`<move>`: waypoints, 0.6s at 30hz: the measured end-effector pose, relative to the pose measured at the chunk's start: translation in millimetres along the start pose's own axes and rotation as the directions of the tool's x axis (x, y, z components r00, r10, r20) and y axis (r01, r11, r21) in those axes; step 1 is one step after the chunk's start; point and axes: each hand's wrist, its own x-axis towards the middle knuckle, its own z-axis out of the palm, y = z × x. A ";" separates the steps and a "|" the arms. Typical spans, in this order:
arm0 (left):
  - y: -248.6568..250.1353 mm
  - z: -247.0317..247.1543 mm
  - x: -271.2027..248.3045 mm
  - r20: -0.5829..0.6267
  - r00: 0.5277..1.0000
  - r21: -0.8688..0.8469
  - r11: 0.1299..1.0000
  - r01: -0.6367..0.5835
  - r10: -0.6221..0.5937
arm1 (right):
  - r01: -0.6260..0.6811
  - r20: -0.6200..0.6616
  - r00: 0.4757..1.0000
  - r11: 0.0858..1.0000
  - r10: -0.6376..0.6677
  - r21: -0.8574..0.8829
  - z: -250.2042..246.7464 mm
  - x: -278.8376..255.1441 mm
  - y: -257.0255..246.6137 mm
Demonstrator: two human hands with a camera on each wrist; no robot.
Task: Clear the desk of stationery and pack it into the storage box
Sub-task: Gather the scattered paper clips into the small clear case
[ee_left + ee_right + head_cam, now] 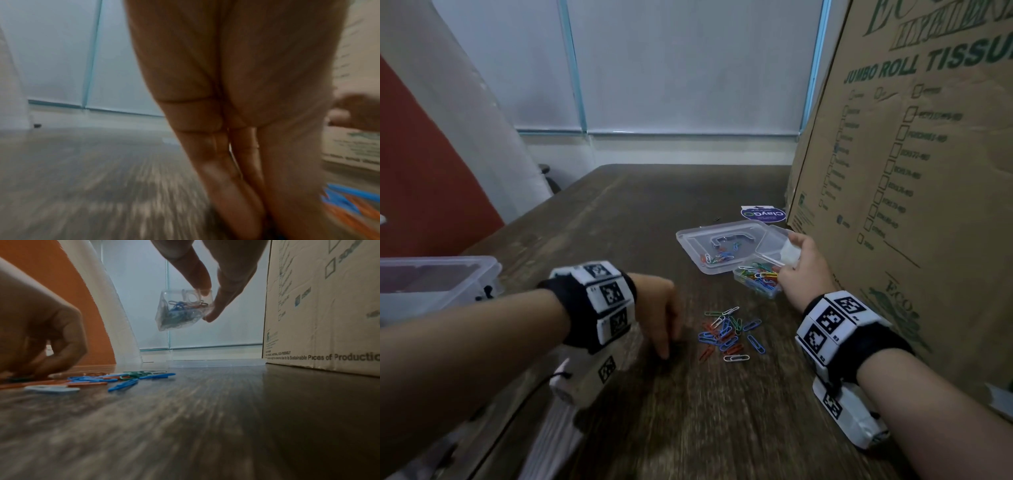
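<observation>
Several coloured paper clips (729, 334) lie loose in a pile on the dark wooden desk (688, 411). My right hand (786, 270) pinches a small clear box (756, 279) full of clips. In the right wrist view this small clear box (180, 311) hangs tilted above the desk between thumb and fingers of the right hand (205, 305). My left hand (666, 353) points down, fingertips on the desk at the pile's left edge. In the blurred left wrist view the left hand (265, 224) has its fingers bunched against the thumb; whether a clip is between them is hidden.
A flat clear plastic lid (722, 240) with a few clips on it lies behind the small box. A clear storage box (431, 277) stands at the desk's left edge. A tall cardboard carton (911, 171) walls off the right side. A blue sticker (763, 214) lies near it.
</observation>
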 end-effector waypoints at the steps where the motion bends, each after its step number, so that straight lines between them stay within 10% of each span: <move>1: 0.6 6.8 4.7 -0.061 0.998 -0.011 1.000 -0.027 0.026 | 0.000 -0.001 1.000 1.000 0.000 -0.005 -0.7 -0.1 0.0; 8: 27.6 15.2 29.5 -0.525 0.848 -0.084 0.987 -0.137 0.073 | -0.001 0.012 1.000 1.000 0.001 -0.015 -2.6 -1.6 -1.6; 13: 32.0 28.3 41.7 -0.154 0.981 0.134 0.986 -0.096 0.116 | 0.003 0.038 0.999 1.000 -0.002 -0.022 -3.2 -2.7 -2.0; 18: 35.3 28.2 36.6 -0.159 0.934 0.193 0.937 -0.290 0.321 | -0.006 0.060 0.998 1.000 0.007 -0.015 -3.4 -3.3 -2.5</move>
